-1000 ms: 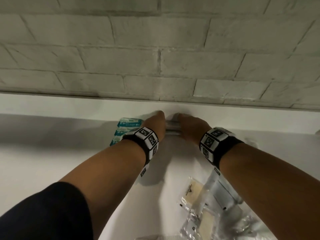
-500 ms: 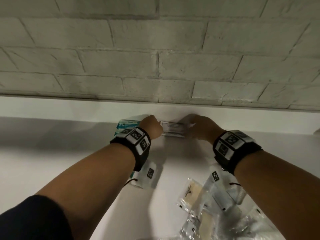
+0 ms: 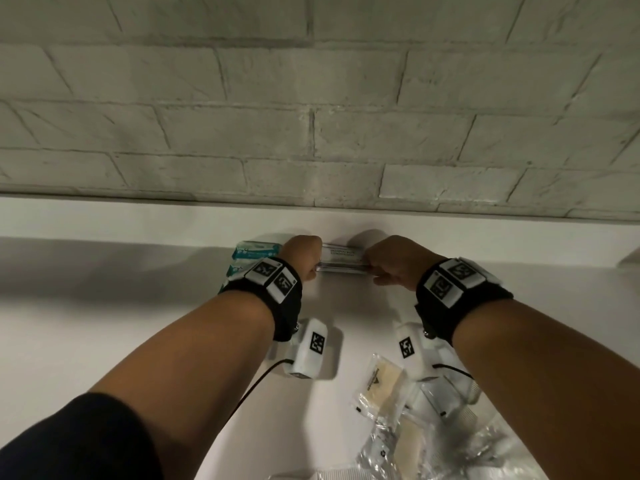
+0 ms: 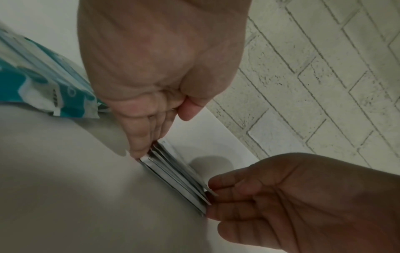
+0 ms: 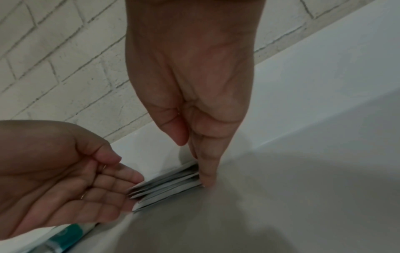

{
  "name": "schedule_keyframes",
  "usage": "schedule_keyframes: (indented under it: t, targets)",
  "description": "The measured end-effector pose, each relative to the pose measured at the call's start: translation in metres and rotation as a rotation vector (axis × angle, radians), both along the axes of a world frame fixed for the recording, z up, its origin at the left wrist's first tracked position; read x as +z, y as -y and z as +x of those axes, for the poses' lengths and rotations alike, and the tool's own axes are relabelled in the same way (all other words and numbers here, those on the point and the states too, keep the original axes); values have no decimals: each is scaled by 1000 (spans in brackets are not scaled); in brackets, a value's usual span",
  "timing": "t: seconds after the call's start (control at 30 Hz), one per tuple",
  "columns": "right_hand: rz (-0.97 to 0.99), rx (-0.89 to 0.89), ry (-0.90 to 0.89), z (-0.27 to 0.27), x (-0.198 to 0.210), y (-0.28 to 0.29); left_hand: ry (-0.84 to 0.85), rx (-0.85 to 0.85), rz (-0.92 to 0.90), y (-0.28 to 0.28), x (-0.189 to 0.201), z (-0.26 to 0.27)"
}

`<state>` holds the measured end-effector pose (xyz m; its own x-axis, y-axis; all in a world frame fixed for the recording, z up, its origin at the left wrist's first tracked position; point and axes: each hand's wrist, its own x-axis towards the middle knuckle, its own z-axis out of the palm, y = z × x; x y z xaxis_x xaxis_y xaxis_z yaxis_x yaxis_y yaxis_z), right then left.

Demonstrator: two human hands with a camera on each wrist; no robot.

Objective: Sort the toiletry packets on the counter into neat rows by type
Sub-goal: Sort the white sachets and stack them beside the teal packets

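Observation:
A small stack of silver-white sachets [image 3: 343,262] lies on the white counter [image 3: 104,341] against the back ledge. My left hand [image 3: 302,259] touches the stack's left end with straight, downward-pointing fingers [image 4: 142,145]. My right hand [image 3: 389,263] presses the right end the same way, fingers [image 5: 205,171] straight. The sachets' edges [image 4: 177,176] sit slightly staggered between the two hands [image 5: 166,188]. Just left of my left hand is a row of teal-and-white packets [image 3: 254,252], partly hidden by the wrist.
A loose heap of clear plastic packets [image 3: 433,441], one with beige contents [image 3: 379,386], lies near the front right under my right forearm. A pale brick wall [image 3: 311,133] rises right behind the ledge. Bare counter stretches to the left.
My hands, close together over the stack a second ago, have drawn apart to its two ends. The top sachet now shows between them.

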<state>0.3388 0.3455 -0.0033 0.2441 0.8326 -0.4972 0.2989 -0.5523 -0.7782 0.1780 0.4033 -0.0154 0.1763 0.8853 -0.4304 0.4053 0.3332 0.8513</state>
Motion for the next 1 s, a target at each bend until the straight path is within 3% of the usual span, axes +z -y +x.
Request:
schedule_keyframes:
  t: [0.13, 0.33, 0.43, 0.5, 0.57, 0.7, 0.83, 1.0]
  targets:
    - [2, 50, 0, 0, 7, 12, -44, -8, 38, 3, 3, -4]
    - [-20, 294, 213, 10, 29, 57, -217, -147, 258, 49, 30, -8]
    - [-46, 476, 547, 19, 34, 90, -326, -459, 336, 95, 37, 0]
    - [-126, 636, 782, 22, 31, 120, -512, -738, 370, 128, 33, 6]
    - [-166, 740, 877, 24, 21, 154, -687, -887, 438, 157, 29, 11]
    - [-172, 691, 756, 29, 10, 207, -725, -938, 483, 186, 17, 4]
    - [-157, 641, 602, 32, 16, 244, -723, -883, 494, 199, 12, -16]
    - [-60, 468, 777, 21, 21, 255, -819, -859, 484, 208, 4, -39]
